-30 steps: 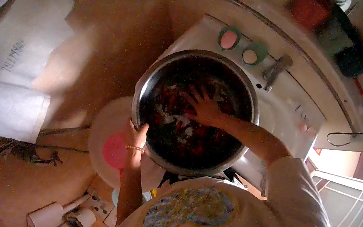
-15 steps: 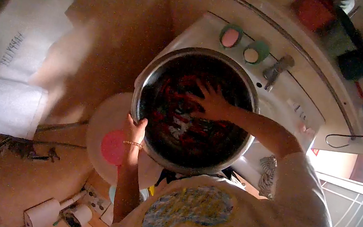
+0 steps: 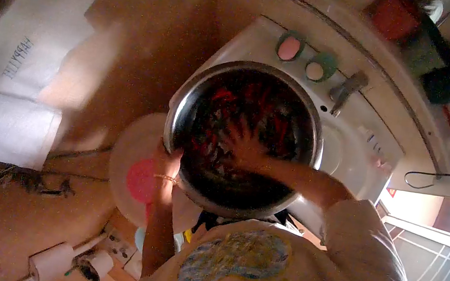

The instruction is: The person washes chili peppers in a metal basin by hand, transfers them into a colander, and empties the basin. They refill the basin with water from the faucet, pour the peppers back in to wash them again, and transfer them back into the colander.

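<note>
A large round metal basin (image 3: 178,107) rests on the white sink. Its dark inside holds many small red and dark pieces (image 3: 281,129), whose kind is too dim to make out; they may lie in liquid. My left hand (image 3: 169,161), with a beaded bracelet at the wrist, grips the basin's near-left rim, thumb over the edge. My right hand (image 3: 245,147) reaches in from the right, palm down with fingers spread among the pieces. It appears to hold nothing, though the fingertips are dim.
The sink top carries a faucet (image 3: 347,90), a pink soap (image 3: 289,48) and a pale soap (image 3: 314,71) in green dishes. A pink round object (image 3: 143,179) sits in a pale tub at lower left. A towel bar (image 3: 330,23) runs behind the sink.
My right hand has swept toward me and slightly left inside the basin. More red pieces show at the far side. The left hand keeps its place on the rim.
</note>
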The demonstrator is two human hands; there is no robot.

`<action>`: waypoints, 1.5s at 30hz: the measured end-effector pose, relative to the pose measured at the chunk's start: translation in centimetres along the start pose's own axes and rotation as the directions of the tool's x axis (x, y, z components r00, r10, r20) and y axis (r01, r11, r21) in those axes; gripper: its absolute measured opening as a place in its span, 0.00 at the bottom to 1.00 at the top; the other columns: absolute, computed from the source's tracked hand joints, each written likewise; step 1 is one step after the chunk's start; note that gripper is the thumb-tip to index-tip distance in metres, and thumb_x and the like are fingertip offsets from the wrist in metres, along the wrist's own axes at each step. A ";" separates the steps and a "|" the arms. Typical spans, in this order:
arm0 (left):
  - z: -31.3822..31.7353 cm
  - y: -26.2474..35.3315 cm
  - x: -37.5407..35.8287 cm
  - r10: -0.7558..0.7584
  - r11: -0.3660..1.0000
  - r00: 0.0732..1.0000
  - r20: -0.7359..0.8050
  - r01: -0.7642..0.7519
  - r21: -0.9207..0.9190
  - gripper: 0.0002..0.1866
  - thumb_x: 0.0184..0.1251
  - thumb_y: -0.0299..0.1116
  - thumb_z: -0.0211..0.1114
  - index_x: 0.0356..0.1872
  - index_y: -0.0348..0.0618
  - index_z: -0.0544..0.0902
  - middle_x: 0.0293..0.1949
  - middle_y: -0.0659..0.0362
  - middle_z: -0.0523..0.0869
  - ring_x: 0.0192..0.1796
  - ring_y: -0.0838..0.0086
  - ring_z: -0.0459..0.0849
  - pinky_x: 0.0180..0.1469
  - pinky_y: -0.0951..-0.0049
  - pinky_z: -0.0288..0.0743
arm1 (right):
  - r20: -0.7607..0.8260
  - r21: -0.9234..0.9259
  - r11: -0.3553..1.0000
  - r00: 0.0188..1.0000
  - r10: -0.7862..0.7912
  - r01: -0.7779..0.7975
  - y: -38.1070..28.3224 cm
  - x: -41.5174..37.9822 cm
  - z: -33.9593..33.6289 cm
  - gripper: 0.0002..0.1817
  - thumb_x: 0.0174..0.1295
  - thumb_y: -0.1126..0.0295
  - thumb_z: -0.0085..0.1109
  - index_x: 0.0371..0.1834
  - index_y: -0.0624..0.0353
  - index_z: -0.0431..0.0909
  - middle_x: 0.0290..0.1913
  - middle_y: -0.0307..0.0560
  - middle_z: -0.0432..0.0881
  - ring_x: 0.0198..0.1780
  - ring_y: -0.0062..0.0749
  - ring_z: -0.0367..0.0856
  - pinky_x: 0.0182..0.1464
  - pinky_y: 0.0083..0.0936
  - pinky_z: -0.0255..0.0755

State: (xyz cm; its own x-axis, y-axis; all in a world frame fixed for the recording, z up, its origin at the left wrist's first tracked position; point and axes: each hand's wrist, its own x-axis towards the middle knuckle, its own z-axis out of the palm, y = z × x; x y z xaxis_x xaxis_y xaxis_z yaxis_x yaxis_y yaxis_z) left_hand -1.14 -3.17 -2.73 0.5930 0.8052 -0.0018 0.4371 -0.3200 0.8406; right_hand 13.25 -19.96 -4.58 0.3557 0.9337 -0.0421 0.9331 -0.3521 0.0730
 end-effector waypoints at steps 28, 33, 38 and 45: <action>-0.3 -0.6 0.4 -0.070 0.957 0.996 0.055 0.052 0.286 0.28 0.41 0.40 0.61 0.45 0.36 0.70 0.39 0.45 0.77 0.42 0.52 0.76 0.41 0.60 0.69 | 0.272 0.182 0.981 0.962 0.010 -0.061 -0.3 -1.5 -4.5 0.39 0.46 0.37 0.43 0.63 0.31 0.43 0.66 0.52 0.35 0.63 0.65 0.37 0.55 0.65 0.38; -0.9 0.3 0.2 -0.116 0.957 0.993 0.036 0.102 0.273 0.26 0.41 0.38 0.61 0.44 0.36 0.70 0.36 0.45 0.78 0.39 0.52 0.77 0.40 0.60 0.69 | 0.331 0.250 0.934 0.884 -0.330 0.255 0.2 1.6 -4.5 0.40 0.46 0.37 0.42 0.63 0.33 0.42 0.65 0.57 0.36 0.62 0.69 0.37 0.54 0.67 0.38; 0.3 -2.8 0.4 0.009 0.978 0.997 -0.077 0.008 0.208 0.24 0.41 0.35 0.61 0.43 0.35 0.71 0.34 0.46 0.78 0.37 0.54 0.77 0.40 0.62 0.69 | 0.048 0.291 0.957 0.999 0.000 -0.014 -1.1 0.0 -0.1 0.36 0.49 0.40 0.40 0.63 0.31 0.44 0.65 0.50 0.40 0.62 0.65 0.37 0.55 0.65 0.39; 0.6 -3.8 1.1 -0.042 0.998 0.999 0.010 0.042 -0.054 0.20 0.39 0.28 0.59 0.39 0.33 0.72 0.34 0.47 0.79 0.37 0.58 0.78 0.41 0.67 0.70 | 0.029 0.339 0.896 0.949 -0.313 0.286 1.7 2.2 -0.7 0.27 0.53 0.47 0.41 0.57 0.41 0.60 0.62 0.54 0.51 0.56 0.59 0.54 0.53 0.56 0.51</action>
State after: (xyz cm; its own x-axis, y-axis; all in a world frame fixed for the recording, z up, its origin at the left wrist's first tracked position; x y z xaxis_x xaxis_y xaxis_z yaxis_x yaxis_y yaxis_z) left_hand -1.74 -1.40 -6.27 0.5806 0.8131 -0.0422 0.4245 -0.2580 0.8679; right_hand 15.54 -18.46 -3.90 0.0468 0.9947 -0.0919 0.9561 -0.0712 -0.2842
